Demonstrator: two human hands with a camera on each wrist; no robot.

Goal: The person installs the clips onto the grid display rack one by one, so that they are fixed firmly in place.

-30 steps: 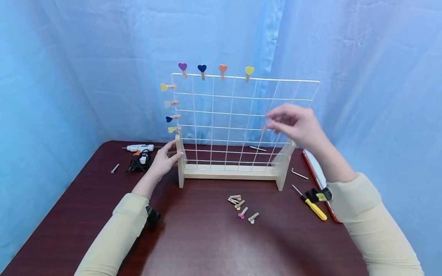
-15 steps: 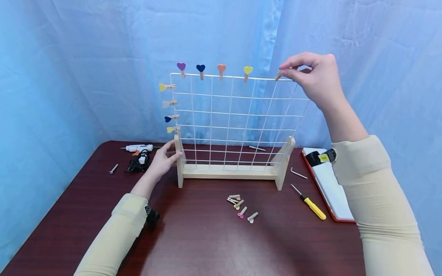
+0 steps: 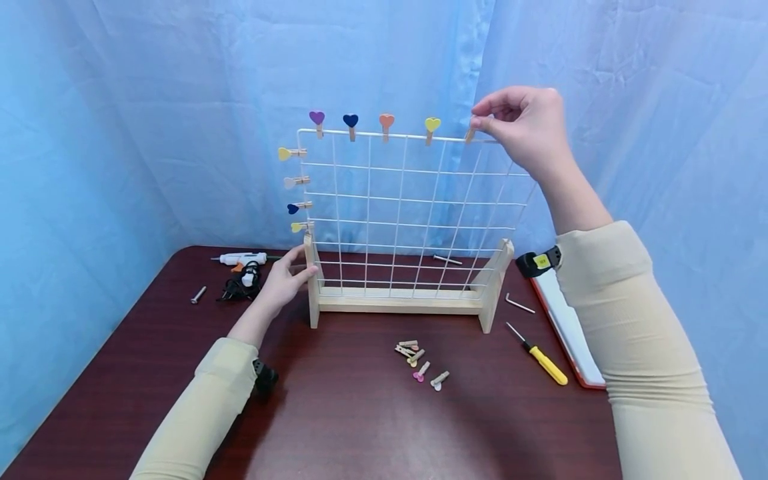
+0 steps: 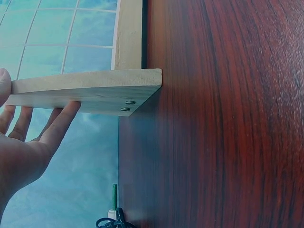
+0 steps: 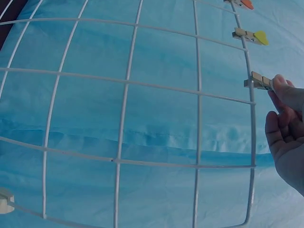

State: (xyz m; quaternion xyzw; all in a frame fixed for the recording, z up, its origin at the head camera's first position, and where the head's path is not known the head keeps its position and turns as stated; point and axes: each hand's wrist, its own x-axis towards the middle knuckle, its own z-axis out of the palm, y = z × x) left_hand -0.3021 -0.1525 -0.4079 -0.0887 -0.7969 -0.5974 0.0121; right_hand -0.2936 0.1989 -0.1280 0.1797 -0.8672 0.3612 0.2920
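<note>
A white wire grid (image 3: 384, 198) stands upright in a wooden stand (image 3: 399, 305). My right hand (image 3: 528, 130) pinches a small wooden clothespin (image 5: 258, 81) by its outer end, its jaws over the grid's top wire, right of the yellow heart clothespin (image 3: 432, 127). Purple, navy and orange heart clothespins sit farther left on that wire. Several more, such as a navy heart clothespin (image 3: 294, 209), line the left side wire. My left hand (image 3: 285, 275) holds the stand's left side panel (image 4: 88, 90), fingers along its outer face, thumb at the front edge.
Several loose clothespins (image 3: 418, 357) lie on the dark red table (image 3: 336, 413) before the stand. On the right are a yellow screwdriver (image 3: 546, 363), a hex key (image 3: 519, 304) and a white-and-red case (image 3: 570, 327). A glue gun (image 3: 243, 258), black cable (image 3: 242, 287) and bolt (image 3: 199, 294) lie left.
My right hand has risen from in front of the grid to its top wire with the clothespin, then shifted slightly left along it. My left hand stays on the stand.
</note>
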